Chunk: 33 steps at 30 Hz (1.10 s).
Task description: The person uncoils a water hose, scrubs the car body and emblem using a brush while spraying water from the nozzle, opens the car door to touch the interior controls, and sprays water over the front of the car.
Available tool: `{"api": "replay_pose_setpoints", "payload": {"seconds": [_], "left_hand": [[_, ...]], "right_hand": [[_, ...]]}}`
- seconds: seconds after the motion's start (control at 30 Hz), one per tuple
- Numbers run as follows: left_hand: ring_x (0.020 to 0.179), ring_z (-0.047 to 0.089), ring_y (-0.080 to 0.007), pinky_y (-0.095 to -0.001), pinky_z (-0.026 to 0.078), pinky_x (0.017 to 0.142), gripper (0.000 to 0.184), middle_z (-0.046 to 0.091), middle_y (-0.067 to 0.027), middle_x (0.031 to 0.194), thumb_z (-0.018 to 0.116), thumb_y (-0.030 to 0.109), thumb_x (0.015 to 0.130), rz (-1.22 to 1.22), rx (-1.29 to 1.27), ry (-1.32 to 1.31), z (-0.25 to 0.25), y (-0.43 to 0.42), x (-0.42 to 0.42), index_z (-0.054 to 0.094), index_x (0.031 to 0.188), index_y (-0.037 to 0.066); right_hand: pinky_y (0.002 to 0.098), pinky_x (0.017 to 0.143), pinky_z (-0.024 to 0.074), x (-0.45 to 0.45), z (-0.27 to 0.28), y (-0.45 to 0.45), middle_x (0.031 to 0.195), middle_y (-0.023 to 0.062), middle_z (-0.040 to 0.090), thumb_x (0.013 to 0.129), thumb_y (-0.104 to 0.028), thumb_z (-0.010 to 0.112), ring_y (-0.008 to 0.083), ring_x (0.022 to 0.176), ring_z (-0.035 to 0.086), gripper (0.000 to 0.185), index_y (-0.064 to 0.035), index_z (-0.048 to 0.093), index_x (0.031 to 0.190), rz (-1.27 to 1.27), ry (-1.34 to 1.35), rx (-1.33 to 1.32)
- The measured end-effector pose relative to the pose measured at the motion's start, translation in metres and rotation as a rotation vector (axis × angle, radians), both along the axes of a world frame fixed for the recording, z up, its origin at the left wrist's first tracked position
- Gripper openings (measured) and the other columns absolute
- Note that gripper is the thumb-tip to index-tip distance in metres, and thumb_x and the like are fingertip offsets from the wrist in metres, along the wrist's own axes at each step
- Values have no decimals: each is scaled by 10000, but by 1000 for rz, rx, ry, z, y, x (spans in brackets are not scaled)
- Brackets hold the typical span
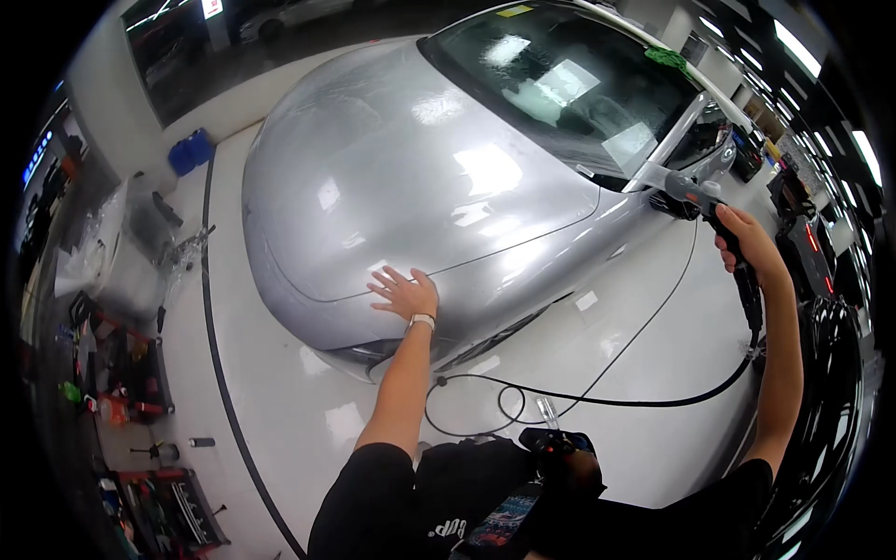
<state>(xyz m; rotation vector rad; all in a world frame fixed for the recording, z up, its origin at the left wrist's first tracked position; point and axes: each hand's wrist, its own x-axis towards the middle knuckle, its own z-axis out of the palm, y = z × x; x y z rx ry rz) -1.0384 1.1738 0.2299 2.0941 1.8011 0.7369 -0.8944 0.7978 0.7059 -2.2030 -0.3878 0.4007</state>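
My left arm reaches forward, its hand (408, 295) spread wide, fingers fanned and palm down on the silver car hood (411, 177) near its front side edge. A wristwatch (422, 321) sits on that wrist. My right arm is raised out to the side, elbow bent, and its hand (747, 245) is wrapped around the grip of a heat gun (700, 198), the nozzle pointing toward the base of the windshield (569, 84). A black cord (644, 403) runs down from the grip and across the floor (597, 355).
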Motion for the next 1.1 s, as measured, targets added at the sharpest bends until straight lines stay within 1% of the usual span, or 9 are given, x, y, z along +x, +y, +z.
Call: {"api": "replay_pose_setpoints", "payload": {"seconds": [0.17, 0.2, 0.23, 0.3, 0.43, 0.63, 0.87, 0.97, 1.1], "left_hand": [[1481, 52, -481, -756, 76, 1085, 712, 160, -225, 1612, 405, 440, 968, -156, -130, 90, 3, 16, -3, 263, 1533, 31], [1485, -2, -474, -761, 75, 1083, 697, 96, -223, 1626, 410, 444, 968, -178, -242, 19, 9, 22, -1, 315, 1518, 27], [1470, 76, -501, -767, 106, 1076, 654, 191, -242, 1598, 423, 452, 967, -175, -298, 120, -25, 47, 24, 445, 1448, 9], [1453, 105, -493, -753, 123, 1075, 642, 214, -237, 1582, 426, 449, 966, -239, -264, 102, 5, 35, -8, 456, 1434, 11], [1419, 163, -477, -727, 157, 1071, 618, 260, -228, 1550, 432, 444, 964, -454, -159, 110, 18, 8, -23, 478, 1406, 14], [1368, 250, -452, -687, 207, 1066, 582, 328, -214, 1502, 441, 435, 962, -725, 50, 124, 97, -4, 11, 510, 1363, 19], [1309, 351, -424, -641, 266, 1060, 544, 408, -198, 1446, 451, 426, 959, -1020, 240, 167, 176, -49, 61, 548, 1314, 25], [1283, 394, -411, -621, 291, 1058, 529, 443, -191, 1422, 455, 421, 958, -1125, 338, 157, 228, -48, 74, 564, 1292, 27], [1249, 452, -395, -594, 325, 1055, 509, 488, -181, 1390, 461, 416, 956, -1292, 581, 105, 354, -48, 108, 585, 1264, 30]], "right_hand": [[220, 379, 373, 23, -17, -53, 639, -27, 512, 1002, -457, 523, 69, 423, 448, 334, -125, 562, 1016, -40, -86, 69], [209, 379, 350, 13, -13, -53, 651, -30, 502, 994, -443, 545, 64, 428, 442, 311, -135, 567, 965, -119, -90, 78], [202, 359, 325, 15, -21, -58, 630, -33, 487, 989, -483, 541, 61, 398, 416, 340, -149, 551, 927, -190, -147, 80], [226, 337, 291, 87, -38, -92, 594, -34, 452, 978, -527, 541, 72, 352, 365, 421, -162, 500, 773, -88, -52, 80], [222, 349, 291, 85, -71, -94, 601, -38, 458, 978, -519, 545, 66, 370, 372, 412, -159, 516, 780, -145, -90, -37], [216, 367, 293, -29, -124, -116, 611, -45, 467, 979, -508, 551, 58, 398, 383, 400, -155, 540, 790, -134, -61, 68], [209, 389, 294, -127, -129, -117, 622, -53, 477, 979, -495, 558, 49, 429, 397, 388, -150, 568, 802, -158, -72, 184], [206, 398, 294, -129, -119, -119, 627, -57, 482, 979, -489, 560, 44, 443, 402, 383, -148, 580, 807, -178, -99, 188], [201, 410, 295, -129, -86, -105, 633, -61, 488, 980, -482, 564, 39, 461, 410, 376, -146, 596, 814, -320, -178, 306]]}}
